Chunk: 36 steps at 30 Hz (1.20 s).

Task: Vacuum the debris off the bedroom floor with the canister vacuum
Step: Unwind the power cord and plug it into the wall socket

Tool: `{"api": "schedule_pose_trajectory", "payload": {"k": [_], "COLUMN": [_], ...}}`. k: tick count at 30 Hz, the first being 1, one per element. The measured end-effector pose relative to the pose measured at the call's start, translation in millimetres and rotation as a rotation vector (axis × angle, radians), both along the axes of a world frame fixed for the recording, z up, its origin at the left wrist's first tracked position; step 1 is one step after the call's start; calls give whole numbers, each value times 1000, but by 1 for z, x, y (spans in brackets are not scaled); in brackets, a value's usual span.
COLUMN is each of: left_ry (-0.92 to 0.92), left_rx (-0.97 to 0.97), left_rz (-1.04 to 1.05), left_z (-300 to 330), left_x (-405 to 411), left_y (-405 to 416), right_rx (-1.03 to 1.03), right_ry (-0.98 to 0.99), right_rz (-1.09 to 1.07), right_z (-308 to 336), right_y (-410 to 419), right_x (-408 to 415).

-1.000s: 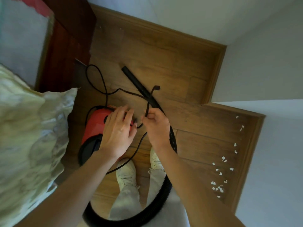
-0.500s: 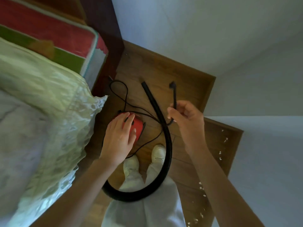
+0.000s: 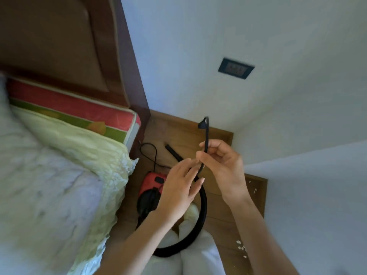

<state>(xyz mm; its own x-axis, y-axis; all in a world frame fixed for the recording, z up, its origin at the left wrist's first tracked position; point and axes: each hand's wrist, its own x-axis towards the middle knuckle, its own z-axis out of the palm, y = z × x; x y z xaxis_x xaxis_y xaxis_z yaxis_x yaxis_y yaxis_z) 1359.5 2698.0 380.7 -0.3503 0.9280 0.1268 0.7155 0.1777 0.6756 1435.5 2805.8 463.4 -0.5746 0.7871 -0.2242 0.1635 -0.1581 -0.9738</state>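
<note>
Raised right hand pinches cord.

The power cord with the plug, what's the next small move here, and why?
Probably lift the plug up to the wall outlet and push it in. The right hand pinches the power cord just below the plug, the left hand is open beside it, and the vacuum sits on the floor, apparently unplugged.

one vacuum, one hose, two hands, one outlet.
</note>
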Motion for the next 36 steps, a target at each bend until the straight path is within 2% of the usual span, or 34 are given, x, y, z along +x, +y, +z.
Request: {"api": "schedule_pose_trajectory", "payload": {"k": [2, 5, 9, 13, 18, 20, 26, 31, 36], "left_ry": [-101, -121, -74, 46, 198, 262, 565, 644, 714], "left_rx": [22, -11, -75, -207, -375, -395, -321, -180, -75], "left_rz": [17, 11, -75, -156, -127, -153, -72, 67, 168], "left_z": [20, 39, 35, 11, -9, -13, -4, 17, 0], "left_x": [4, 7, 9, 3, -27, -44, -100, -138, -167], "left_y": [0, -2, -5, -14, 5, 27, 134, 235, 308], "right_rx": [-48, -240, -340, -391, -333, -319, -327, -292, -236], "right_ry": [32, 125, 83, 19, -152, -151, -142, -156, -140], "right_rz": [-37, -131, -203, -379, -245, -217, -160, -216, -277], "right_z": [23, 50, 53, 31, -5, -14, -53, -84, -110], "right_y": [1, 22, 76, 137, 168, 171, 174, 200, 233], "right_x": [2, 2, -4, -7, -3, -3, -4, -21, -55]}}
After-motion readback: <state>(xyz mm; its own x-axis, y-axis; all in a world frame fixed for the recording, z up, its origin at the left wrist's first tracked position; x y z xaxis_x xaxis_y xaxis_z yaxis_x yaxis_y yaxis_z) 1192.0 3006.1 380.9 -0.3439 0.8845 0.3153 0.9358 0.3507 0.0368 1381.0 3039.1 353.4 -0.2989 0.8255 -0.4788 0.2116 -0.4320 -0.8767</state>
